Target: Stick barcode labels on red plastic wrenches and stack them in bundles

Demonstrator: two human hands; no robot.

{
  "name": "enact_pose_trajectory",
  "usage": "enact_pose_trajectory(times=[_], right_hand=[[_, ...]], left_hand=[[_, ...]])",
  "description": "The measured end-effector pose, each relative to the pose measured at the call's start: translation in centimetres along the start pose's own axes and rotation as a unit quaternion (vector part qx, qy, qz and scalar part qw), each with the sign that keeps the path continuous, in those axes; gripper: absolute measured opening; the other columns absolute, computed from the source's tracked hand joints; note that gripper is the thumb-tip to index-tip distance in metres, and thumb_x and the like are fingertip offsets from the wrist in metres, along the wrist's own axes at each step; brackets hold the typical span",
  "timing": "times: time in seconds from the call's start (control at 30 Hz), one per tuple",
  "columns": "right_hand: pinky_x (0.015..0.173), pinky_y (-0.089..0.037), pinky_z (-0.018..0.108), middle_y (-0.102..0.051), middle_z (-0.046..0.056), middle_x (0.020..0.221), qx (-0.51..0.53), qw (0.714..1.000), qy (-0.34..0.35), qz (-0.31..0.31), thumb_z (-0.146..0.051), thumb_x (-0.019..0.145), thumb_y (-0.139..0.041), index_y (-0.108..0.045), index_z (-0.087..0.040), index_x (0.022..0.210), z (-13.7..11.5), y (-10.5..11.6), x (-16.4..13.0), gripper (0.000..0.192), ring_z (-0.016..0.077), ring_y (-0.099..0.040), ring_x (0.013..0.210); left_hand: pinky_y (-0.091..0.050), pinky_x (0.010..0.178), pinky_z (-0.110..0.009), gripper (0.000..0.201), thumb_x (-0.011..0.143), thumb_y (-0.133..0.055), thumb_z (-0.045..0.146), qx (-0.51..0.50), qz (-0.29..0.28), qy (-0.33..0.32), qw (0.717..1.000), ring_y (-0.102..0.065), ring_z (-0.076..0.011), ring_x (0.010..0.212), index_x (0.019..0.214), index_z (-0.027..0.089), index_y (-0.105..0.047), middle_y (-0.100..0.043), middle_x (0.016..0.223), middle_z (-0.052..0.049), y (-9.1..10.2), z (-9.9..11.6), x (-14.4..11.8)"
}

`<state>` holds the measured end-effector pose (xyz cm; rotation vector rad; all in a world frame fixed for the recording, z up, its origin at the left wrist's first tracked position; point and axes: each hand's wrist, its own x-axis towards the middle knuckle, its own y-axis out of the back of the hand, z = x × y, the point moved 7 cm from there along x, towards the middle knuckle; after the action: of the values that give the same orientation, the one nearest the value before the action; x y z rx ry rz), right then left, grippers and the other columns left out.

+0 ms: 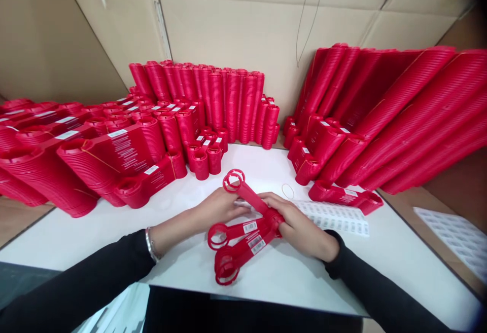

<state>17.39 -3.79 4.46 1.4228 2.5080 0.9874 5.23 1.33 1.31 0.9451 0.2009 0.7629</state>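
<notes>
Several flat red plastic pieces (243, 231) with ring ends lie fanned out on the white table (289, 272) right in front of me. White barcode labels sit on some of them. My right hand (300, 224) pinches the ends where they meet. My left hand (218, 206) rests on the uppermost piece (243, 191), whose ring points away from me. A sheet of barcode labels (335, 217) lies just right of my right hand, and a rubber band (288, 190) lies beyond it.
Tall banded stacks of the same red pieces crowd the left (95, 160), the back (213, 100) and the right (380, 120) of the table. Cardboard walls (236, 24) stand behind. Another label sheet (452, 234) lies on a brown surface at far right.
</notes>
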Motion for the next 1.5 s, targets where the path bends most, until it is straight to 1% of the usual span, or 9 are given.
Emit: enact_pose_trajectory(times=[0.13, 0.37, 0.6, 0.73, 0.83, 0.9, 1.07, 1.2, 1.5], right_hand=[[0.100, -0.040, 0.039, -0.056, 0.006, 0.128, 0.022, 0.999, -0.022, 0.017, 0.008, 0.066, -0.036, -0.057, -0.024, 0.125, 0.9, 0.2, -0.2, 0.070, 0.0223, -0.051, 0.117], [0.100, -0.042, 0.040, -0.054, 0.005, 0.131, 0.020, 0.999, -0.032, 0.030, 0.006, 0.067, -0.036, -0.055, -0.026, 0.128, 1.2, 0.5, -0.5, 0.072, 0.0236, -0.050, 0.120], [0.099, -0.043, 0.039, -0.054, 0.004, 0.129, 0.015, 0.998, -0.047, 0.038, 0.006, 0.064, -0.035, -0.058, -0.026, 0.125, 0.9, 1.3, -0.7, 0.072, 0.0238, -0.050, 0.119], [0.089, -0.049, 0.034, -0.059, 0.003, 0.119, 0.055, 0.995, -0.071, 0.042, 0.005, 0.057, -0.033, -0.061, -0.024, 0.120, 1.2, 1.3, -0.7, 0.075, 0.0198, -0.060, 0.098], [0.086, -0.051, 0.034, -0.061, 0.003, 0.112, 0.077, 0.992, -0.087, 0.042, 0.005, 0.058, -0.033, -0.062, -0.024, 0.117, 1.4, 1.2, -0.6, 0.072, 0.0155, -0.059, 0.075], [0.086, -0.051, 0.034, -0.061, 0.002, 0.111, 0.079, 0.992, -0.086, 0.037, 0.005, 0.059, -0.034, -0.063, -0.024, 0.116, 1.3, 1.1, -0.5, 0.070, 0.0155, -0.058, 0.075], [0.074, -0.051, 0.027, -0.060, 0.003, 0.105, 0.079, 0.991, -0.100, 0.036, 0.006, 0.065, -0.035, -0.064, -0.023, 0.113, 1.4, 0.8, -0.3, 0.063, 0.0137, -0.057, 0.071], [0.056, -0.048, 0.022, -0.059, 0.003, 0.101, 0.101, 0.987, -0.120, 0.043, 0.005, 0.066, -0.035, -0.063, -0.022, 0.114, 1.8, 0.8, -0.3, 0.061, 0.0117, -0.055, 0.063], [0.040, -0.038, 0.019, -0.059, 0.003, 0.099, 0.112, 0.983, -0.135, 0.045, 0.004, 0.066, -0.036, -0.063, -0.022, 0.114, 2.1, 0.6, -0.1, 0.060, 0.0102, -0.052, 0.057]], left_hand=[[-0.049, 0.076, -0.027, 0.022, 0.084, -0.062, 0.030, -0.111, 0.049, 0.018, 0.992, -0.063, -0.0184, 0.088, 0.102, 0.017, -0.062, -0.068, 0.096, -0.004, 1.3, -0.8, -0.5], [-0.048, 0.073, -0.029, 0.020, 0.085, -0.062, 0.034, -0.090, 0.120, 0.032, 0.988, -0.062, -0.0170, 0.077, 0.092, 0.016, -0.064, -0.068, 0.084, -0.004, 2.9, -1.1, -1.1], [-0.042, 0.061, -0.022, 0.023, 0.087, -0.059, 0.037, -0.063, 0.168, 0.015, 0.984, -0.054, -0.0104, 0.065, 0.079, 0.017, -0.055, -0.058, 0.072, 0.003, 4.0, -0.7, -1.6], [-0.044, 0.064, -0.023, 0.021, 0.089, -0.056, 0.037, -0.056, 0.153, 0.016, 0.987, -0.055, -0.0115, 0.067, 0.082, 0.017, -0.056, -0.060, 0.074, 0.002, 3.8, -0.6, -1.5], [-0.048, 0.078, -0.029, 0.020, 0.084, -0.063, 0.036, -0.075, 0.131, -0.004, 0.989, -0.061, -0.0168, 0.084, 0.092, 0.018, -0.060, -0.065, 0.091, -0.003, 3.3, -0.3, -1.3], [-0.048, 0.085, -0.032, 0.023, 0.082, -0.067, 0.035, -0.079, 0.132, -0.019, 0.988, -0.061, -0.0198, 0.094, 0.096, 0.018, -0.062, -0.066, 0.101, -0.005, 3.1, -0.2, -1.2], [-0.044, 0.093, -0.034, 0.021, 0.085, -0.063, 0.031, -0.042, 0.163, -0.041, 0.985, -0.057, -0.0214, 0.105, 0.102, 0.019, -0.062, -0.061, 0.111, -0.007, 3.8, 0.1, -1.4], [-0.045, 0.085, -0.031, 0.018, 0.089, -0.059, 0.031, -0.001, 0.168, -0.038, 0.985, -0.056, -0.0193, 0.096, 0.101, 0.019, -0.064, -0.058, 0.099, -0.005, 4.4, 0.0, -1.6], [-0.038, 0.072, -0.031, 0.017, 0.093, -0.052, 0.027, 0.169, 0.176, -0.117, 0.963, -0.051, -0.0183, 0.083, 0.091, 0.017, -0.066, -0.063, 0.088, -0.005, 3.9, 1.1, -1.5]])
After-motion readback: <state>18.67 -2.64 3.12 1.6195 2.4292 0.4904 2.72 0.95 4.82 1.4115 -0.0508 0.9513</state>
